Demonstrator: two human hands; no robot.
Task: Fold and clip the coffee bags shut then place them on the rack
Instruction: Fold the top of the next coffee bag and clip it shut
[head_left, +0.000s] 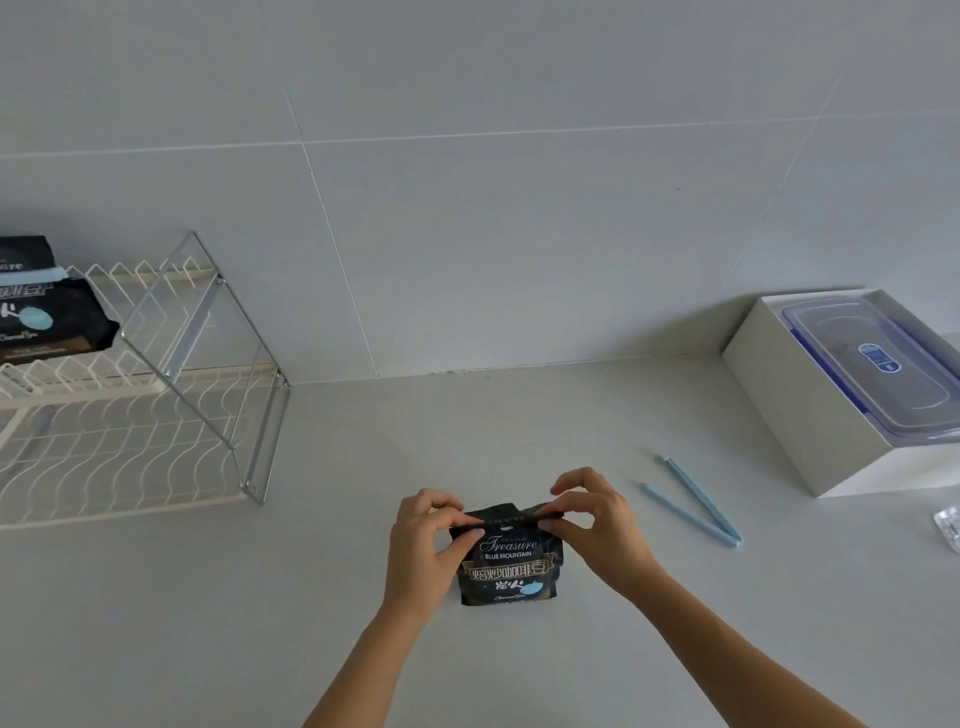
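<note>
A black coffee bag (510, 569) with gold and white lettering lies flat on the counter in front of me. My left hand (426, 545) pinches its top left corner and my right hand (597, 525) pinches its top right corner, with the top edge bent over between them. A light blue sealing clip (693, 501) lies open in a V on the counter to the right of my right hand. The white wire rack (156, 415) stands at the left, and on its upper shelf lies another black coffee bag (44, 322) with a blue clip across its top.
A white box (810, 400) holding a clear plastic container with a blue-edged lid (878, 369) sits at the right against the tiled wall. A small clear wrapper (949, 527) lies at the right edge. The counter is pale grey.
</note>
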